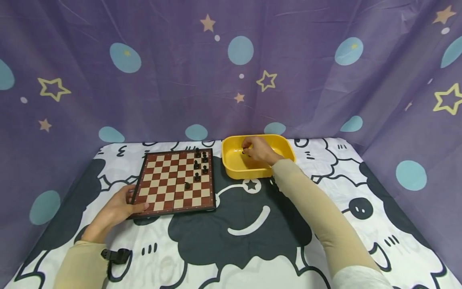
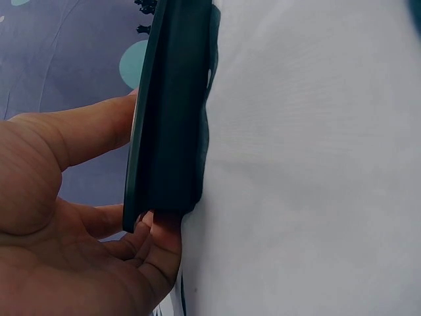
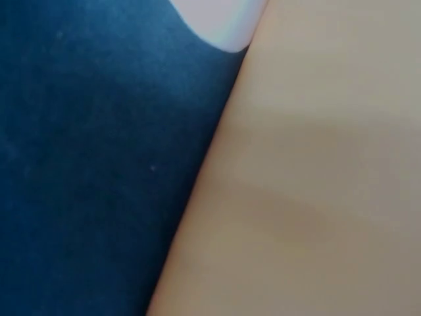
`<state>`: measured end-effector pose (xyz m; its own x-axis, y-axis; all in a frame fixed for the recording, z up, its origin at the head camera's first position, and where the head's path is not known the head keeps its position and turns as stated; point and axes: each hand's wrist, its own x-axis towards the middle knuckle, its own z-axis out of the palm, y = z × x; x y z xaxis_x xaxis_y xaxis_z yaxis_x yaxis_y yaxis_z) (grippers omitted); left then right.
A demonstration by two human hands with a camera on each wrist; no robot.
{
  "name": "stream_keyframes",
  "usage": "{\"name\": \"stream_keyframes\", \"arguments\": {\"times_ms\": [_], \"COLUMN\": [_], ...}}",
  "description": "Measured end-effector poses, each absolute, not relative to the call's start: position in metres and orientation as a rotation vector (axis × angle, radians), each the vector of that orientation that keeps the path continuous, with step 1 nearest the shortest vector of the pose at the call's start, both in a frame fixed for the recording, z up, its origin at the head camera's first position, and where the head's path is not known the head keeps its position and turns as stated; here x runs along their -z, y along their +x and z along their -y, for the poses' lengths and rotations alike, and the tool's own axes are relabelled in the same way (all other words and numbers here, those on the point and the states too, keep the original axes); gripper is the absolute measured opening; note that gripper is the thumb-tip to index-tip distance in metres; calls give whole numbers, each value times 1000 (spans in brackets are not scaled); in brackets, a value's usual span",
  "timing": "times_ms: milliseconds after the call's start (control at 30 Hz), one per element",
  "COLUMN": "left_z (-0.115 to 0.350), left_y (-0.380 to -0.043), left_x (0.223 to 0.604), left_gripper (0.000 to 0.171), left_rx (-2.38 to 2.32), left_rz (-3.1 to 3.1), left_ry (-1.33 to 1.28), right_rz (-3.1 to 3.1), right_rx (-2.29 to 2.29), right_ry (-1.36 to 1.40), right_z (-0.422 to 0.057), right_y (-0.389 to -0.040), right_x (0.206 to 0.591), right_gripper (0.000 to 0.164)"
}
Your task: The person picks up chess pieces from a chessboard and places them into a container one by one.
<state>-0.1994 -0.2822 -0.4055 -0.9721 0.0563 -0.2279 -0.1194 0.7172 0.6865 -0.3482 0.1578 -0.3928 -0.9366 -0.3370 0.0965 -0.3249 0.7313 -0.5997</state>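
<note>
A brown-and-cream chessboard (image 1: 159, 196) lies on the cloth, with several black chess pieces (image 1: 197, 177) standing toward its right side. My left hand (image 1: 120, 206) grips the board's near left corner, thumb on top; in the left wrist view, the fingers (image 2: 164, 247) curl under the dark edge (image 2: 174, 112). Inside a yellow bin (image 1: 238, 173) to the right of the board, my right hand (image 1: 259, 149) pinches a small black chess piece (image 1: 244, 151), mostly hidden by the fingers. The right wrist view holds only a blurred beige surface and dark cloth.
A cloth (image 1: 249, 249) with black-and-white cartoon prints covers the table. Behind it hangs a purple curtain (image 1: 151, 104) with stars and blue dots, which also closes off both sides. The bin stands near the table's back edge, close beside the board.
</note>
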Motion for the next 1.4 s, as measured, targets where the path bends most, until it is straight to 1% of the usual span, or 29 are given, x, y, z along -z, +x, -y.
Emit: {"name": "stream_keyframes", "arguments": {"times_ms": [400,900,1067,1400], "left_z": [282,281,282,281], "left_y": [-199,-198,-198,-197], "left_x": [405,403,404,404], "left_gripper": [93,95,97,96], "left_rx": [-1121,-1123,-1105,-1117], "left_rz": [-2687,-2672,-2678,-2675], "left_ry": [-30,-53,-60,-57], "right_rz": [-2879,-2838,-2834,-2839], "right_rx": [985,995,998,1019], "right_ry": [-538,-493,-505,-486], "right_z": [-159,-159,-159,-158], "right_y": [-355,-356,-355,-347], "right_x": [402,404,402,394], "right_gripper": [14,16,18,17]}}
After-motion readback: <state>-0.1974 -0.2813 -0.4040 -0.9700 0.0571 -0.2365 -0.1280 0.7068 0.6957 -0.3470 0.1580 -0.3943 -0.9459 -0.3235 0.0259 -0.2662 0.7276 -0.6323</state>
